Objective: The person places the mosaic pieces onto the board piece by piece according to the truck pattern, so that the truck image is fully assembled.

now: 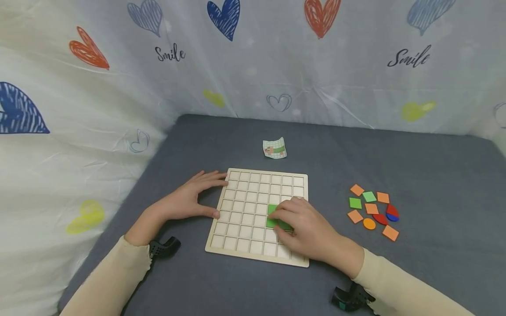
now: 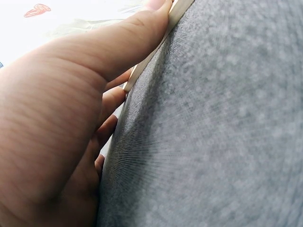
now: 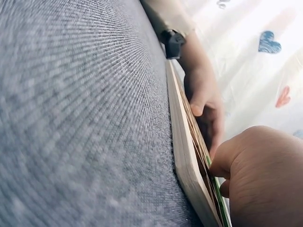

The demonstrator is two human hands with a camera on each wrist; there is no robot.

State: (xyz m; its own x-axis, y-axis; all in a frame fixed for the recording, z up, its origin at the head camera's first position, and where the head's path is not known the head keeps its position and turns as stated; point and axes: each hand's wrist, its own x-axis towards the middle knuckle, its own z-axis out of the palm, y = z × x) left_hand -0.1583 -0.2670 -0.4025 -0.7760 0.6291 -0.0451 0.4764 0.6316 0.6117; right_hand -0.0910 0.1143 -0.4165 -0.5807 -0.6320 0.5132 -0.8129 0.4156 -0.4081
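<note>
A pale wooden grid board [image 1: 237, 219] lies flat on the grey cloth. My left hand [image 1: 193, 195] rests at its left edge, thumb and fingers spread and fairly straight; the left wrist view shows the thumb [image 2: 137, 40] against the board's side. Over the right part of the grid, my right hand [image 1: 302, 226] has bent fingers and thumb at the green square tiles [image 1: 271, 221], pinching one. It partly covers the green, so how many tiles lie there is hidden. In the right wrist view, the right thumb and a fingertip touch the green layer [image 3: 219, 196].
To the right lie loose pieces: orange squares [image 1: 371, 208], green squares [image 1: 355, 203], an orange disc [image 1: 369, 224], and red [image 1: 380, 219] and blue [image 1: 392, 217] rounded pieces. A small printed picture card [image 1: 274, 148] lies behind the board. A heart-patterned curtain [image 1: 253, 66] hangs behind.
</note>
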